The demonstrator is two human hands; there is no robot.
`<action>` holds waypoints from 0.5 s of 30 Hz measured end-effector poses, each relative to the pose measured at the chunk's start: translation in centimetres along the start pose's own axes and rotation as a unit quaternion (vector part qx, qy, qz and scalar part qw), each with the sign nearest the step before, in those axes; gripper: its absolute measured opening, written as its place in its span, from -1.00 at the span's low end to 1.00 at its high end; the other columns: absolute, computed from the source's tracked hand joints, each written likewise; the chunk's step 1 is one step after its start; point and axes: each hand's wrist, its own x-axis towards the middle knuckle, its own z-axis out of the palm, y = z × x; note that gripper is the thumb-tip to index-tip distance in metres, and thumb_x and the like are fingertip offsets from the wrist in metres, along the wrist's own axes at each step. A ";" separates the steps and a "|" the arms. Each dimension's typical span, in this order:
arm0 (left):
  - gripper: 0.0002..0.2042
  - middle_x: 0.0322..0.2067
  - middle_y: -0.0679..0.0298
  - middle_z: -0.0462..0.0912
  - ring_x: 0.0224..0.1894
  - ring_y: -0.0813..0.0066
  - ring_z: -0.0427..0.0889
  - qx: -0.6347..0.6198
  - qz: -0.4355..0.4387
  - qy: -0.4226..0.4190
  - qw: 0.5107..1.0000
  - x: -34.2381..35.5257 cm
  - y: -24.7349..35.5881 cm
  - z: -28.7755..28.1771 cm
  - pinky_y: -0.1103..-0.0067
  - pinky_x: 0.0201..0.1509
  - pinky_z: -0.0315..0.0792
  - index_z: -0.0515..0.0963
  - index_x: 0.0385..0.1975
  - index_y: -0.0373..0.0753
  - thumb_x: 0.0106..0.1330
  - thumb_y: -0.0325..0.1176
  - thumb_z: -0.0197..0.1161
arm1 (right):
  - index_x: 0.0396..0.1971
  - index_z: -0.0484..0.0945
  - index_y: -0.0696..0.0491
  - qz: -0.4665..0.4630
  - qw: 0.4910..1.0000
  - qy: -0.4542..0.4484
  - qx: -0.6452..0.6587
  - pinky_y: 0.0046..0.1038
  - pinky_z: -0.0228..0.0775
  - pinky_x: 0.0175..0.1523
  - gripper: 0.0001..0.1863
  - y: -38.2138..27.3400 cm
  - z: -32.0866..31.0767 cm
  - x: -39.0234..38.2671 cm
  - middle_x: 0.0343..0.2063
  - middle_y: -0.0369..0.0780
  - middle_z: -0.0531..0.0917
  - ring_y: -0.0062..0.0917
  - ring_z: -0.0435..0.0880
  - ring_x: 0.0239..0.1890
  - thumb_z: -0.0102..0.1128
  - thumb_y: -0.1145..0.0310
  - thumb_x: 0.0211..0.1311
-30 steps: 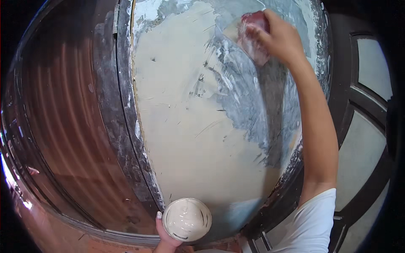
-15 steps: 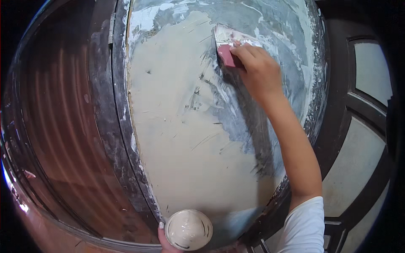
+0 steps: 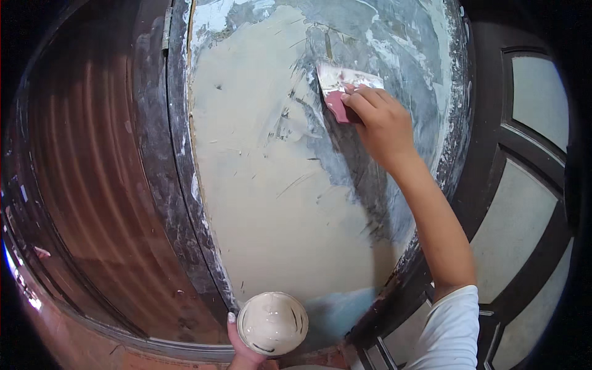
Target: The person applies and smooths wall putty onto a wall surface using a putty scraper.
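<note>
My right hand (image 3: 383, 123) grips the pink handle of a wide putty knife (image 3: 342, 106). Its pale, smeared blade lies against a tall grey panel (image 3: 407, 55) on the upper right. Cream filler (image 3: 271, 228) covers the left and lower parts of that panel, with dark scratches and bare patches at its ragged edge. Low in front, my left hand (image 3: 243, 346) holds a round bowl (image 3: 272, 323) from the left side and underneath. The bowl contains smooth, wet cream filler with a few dark streaks. Most of the left fingers are hidden under it.
On the left stands a dark framed door with a brown, glossy panel (image 3: 92, 185); a metal hinge (image 3: 166, 28) sits high on its edge. Dark frames with pale panes (image 3: 518, 203) rise at the right. Reddish floor (image 3: 154, 361) shows along the bottom.
The putty knife has slid down the panel a little in my right hand. In the picture the bowl sits slightly higher and further left, still in my left hand.
</note>
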 end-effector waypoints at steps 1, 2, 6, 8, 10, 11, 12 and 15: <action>-0.16 0.31 0.01 0.25 0.31 -0.07 0.26 -0.001 0.001 0.002 1.000 -0.5 -0.1 -0.1 0.05 0.37 0.15 0.21 0.33 -0.22 0.25 0.36 -0.32 | -0.33 0.52 -0.04 0.011 0.999 -0.024 0.022 -0.35 0.46 -0.20 -0.75 0.0 -0.6 -0.1 -0.33 -0.31 0.61 -0.37 0.61 -0.23 0.21 0.55 -0.08; -0.16 0.31 0.02 0.25 0.31 -0.06 0.26 -0.015 0.000 0.003 1.000 -0.8 -0.1 -0.3 0.05 0.37 0.15 0.21 0.33 -0.21 0.25 0.36 -0.33 | -0.28 0.53 -0.04 0.021 0.999 -0.021 0.031 -0.32 0.46 -0.19 -0.71 0.4 -1.2 0.1 -0.30 -0.27 0.63 -0.32 0.61 -0.23 0.23 0.57 -0.07; -0.18 0.31 0.03 0.25 0.31 -0.05 0.27 -0.019 0.001 0.006 1.000 -1.1 -0.4 -0.3 0.06 0.38 0.14 0.22 0.32 -0.20 0.25 0.35 -0.33 | -0.23 0.55 -0.06 0.067 0.995 0.065 0.033 -0.26 0.47 -0.14 -0.74 2.2 -3.2 3.5 -0.24 -0.26 0.65 -0.25 0.60 -0.20 0.17 0.55 0.05; -0.18 0.31 0.02 0.26 0.31 -0.04 0.27 -0.001 -0.003 0.005 1.000 -1.2 -0.6 0.2 0.07 0.39 0.13 0.23 0.32 -0.21 0.25 0.34 -0.32 | -0.23 0.56 -0.06 0.070 0.996 0.055 0.017 -0.25 0.47 -0.14 -0.75 2.6 -2.2 4.5 -0.24 -0.27 0.65 -0.25 0.60 -0.20 0.16 0.53 0.07; -0.17 0.31 0.02 0.26 0.31 -0.04 0.27 -0.014 0.007 0.000 1.000 -1.4 -0.8 0.1 0.07 0.39 0.13 0.23 0.32 -0.21 0.24 0.34 -0.32 | -0.24 0.57 -0.09 0.071 0.997 0.037 0.006 -0.26 0.47 -0.15 -0.77 1.4 -0.3 4.5 -0.25 -0.28 0.65 -0.28 0.60 -0.18 0.15 0.49 0.09; -0.17 0.30 0.02 0.26 0.31 -0.04 0.27 -0.028 0.011 -0.005 1.000 -1.4 -0.9 -0.1 0.07 0.39 0.13 0.24 0.32 -0.21 0.24 0.35 -0.32 | -0.29 0.57 -0.08 0.092 0.995 -0.005 -0.038 -0.30 0.46 -0.17 -0.80 0.6 0.3 4.0 -0.25 -0.30 0.65 -0.33 0.61 -0.19 0.17 0.48 0.05; -0.19 0.29 0.01 0.29 0.28 -0.04 0.30 -0.040 0.015 -0.020 0.999 -1.5 -1.0 -0.2 0.07 0.36 0.18 0.23 0.31 -0.24 0.28 0.33 -0.27 | -0.30 0.57 -0.08 0.079 0.995 0.020 -0.051 -0.31 0.45 -0.18 -0.80 0.3 0.9 2.8 -0.24 -0.30 0.65 -0.35 0.61 -0.19 0.17 0.48 0.03; -0.18 0.31 0.02 0.25 0.31 -0.03 0.26 0.005 0.019 -0.004 1.000 -2.1 -1.0 -0.4 0.08 0.39 0.12 0.23 0.32 -0.22 0.26 0.34 -0.33 | -0.31 0.56 -0.06 0.064 0.995 0.035 -0.065 -0.32 0.43 -0.17 -0.80 -0.5 1.1 1.0 -0.22 -0.31 0.64 -0.38 0.60 -0.19 0.16 0.48 0.01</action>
